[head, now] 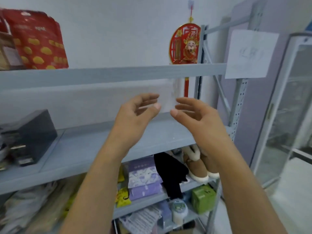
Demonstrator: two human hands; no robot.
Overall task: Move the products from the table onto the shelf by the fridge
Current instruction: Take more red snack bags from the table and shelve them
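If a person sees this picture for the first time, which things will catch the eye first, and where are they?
First, the two bare hands in the middle: the left hand and the right hand are raised with open fingers in front of the grey shelf. Next, the red hanging ornament on the wall at upper right, and the red package with gold shapes on the top level at left.

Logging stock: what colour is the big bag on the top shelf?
Red with gold shapes: bag, head view.
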